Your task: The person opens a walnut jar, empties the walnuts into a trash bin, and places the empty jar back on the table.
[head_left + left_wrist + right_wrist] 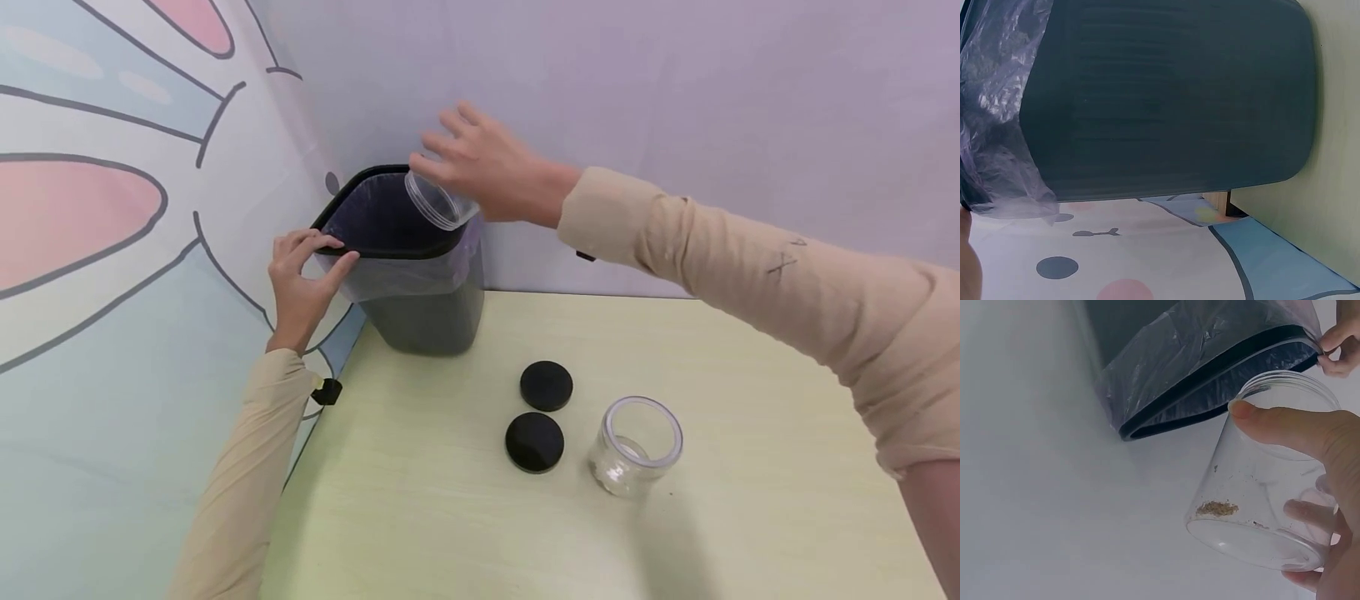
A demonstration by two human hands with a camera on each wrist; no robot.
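My right hand [491, 171] grips a clear plastic jar [1241, 481] and holds it tilted, its threaded mouth over the opening of a dark grey trash bin [427, 321]. Inside the jar, a small patch of brown crumbs [1217, 509] clings to the wall near the base. At the bin's near left corner, my left hand [300, 279] pinches the black rim [397, 252] between thumb and fingers. A thin translucent liner bag [997, 112] is folded over the outside of the bin's top.
Two round black lids [546, 386] lie on the pale yellow table [420, 517] in front of the bin. Right of them stands a second clear jar [633, 450], uncovered. A cartoon-printed wall covering [97, 333] rises at the left, and a plain pale backdrop [675, 125] behind.
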